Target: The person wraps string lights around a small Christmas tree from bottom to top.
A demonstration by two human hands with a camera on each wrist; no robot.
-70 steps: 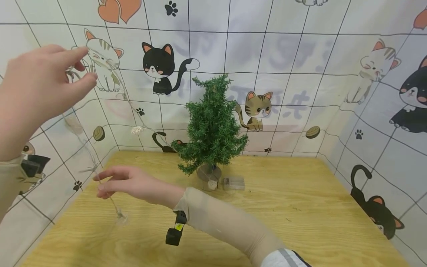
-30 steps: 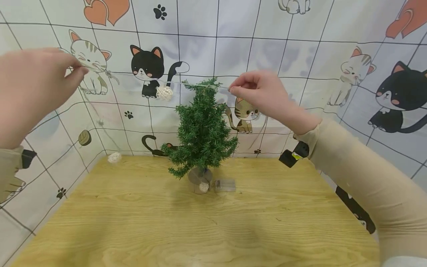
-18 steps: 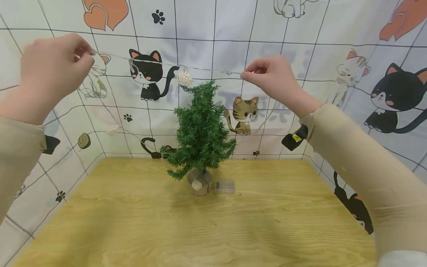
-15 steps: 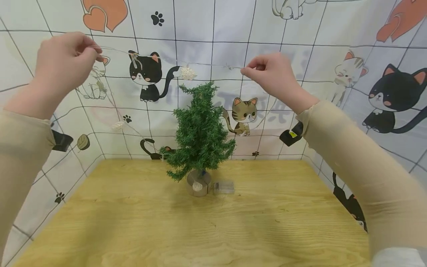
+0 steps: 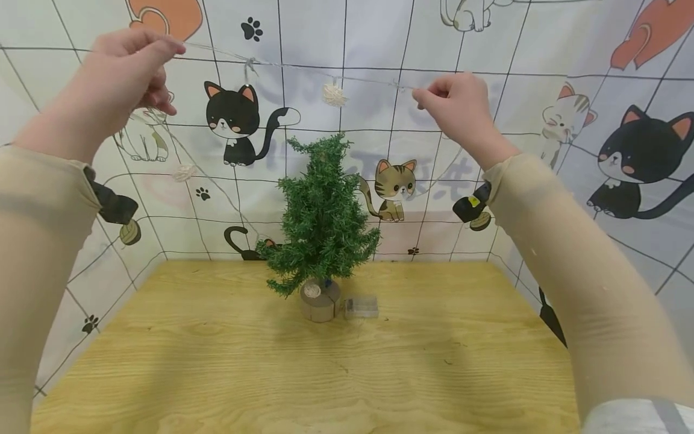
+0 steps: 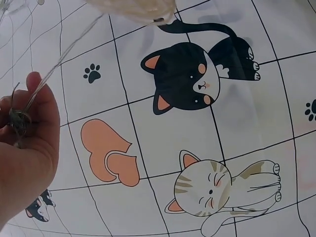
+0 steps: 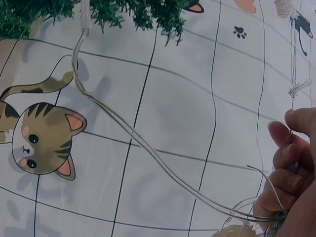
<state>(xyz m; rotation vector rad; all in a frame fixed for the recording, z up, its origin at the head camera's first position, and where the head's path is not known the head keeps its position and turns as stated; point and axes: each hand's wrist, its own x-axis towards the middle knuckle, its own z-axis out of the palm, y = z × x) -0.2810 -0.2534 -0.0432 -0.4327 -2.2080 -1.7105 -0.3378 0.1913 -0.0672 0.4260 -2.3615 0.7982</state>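
Observation:
A string light (image 5: 282, 65) with white woven balls runs nearly straight between my two raised hands, above the small green artificial Christmas tree (image 5: 325, 211). My left hand (image 5: 130, 78) pinches it at upper left; in the left wrist view, a knotted bunch of wire (image 6: 19, 121) sits at its fingers. At upper right, my right hand (image 5: 461, 108) pinches the other end of the span between thumb and fingertips. One woven ball (image 5: 334, 94) hangs from the span over the treetop. Another ball (image 5: 184, 173) hangs below my left hand, on wire leading down toward the tree's left branches.
The tree's round wooden base (image 5: 320, 310) stands on the wood-grain table (image 5: 244, 361), a woven ball (image 5: 311, 290) against it. Right beside it lies a clear battery box (image 5: 361, 307). A cat-print cloth (image 5: 434, 36) encloses the back and sides.
My right hand has swung from low at the left, over the table, to upper right. Both hands have since risen, lifting the string light from treetop height to well above it.

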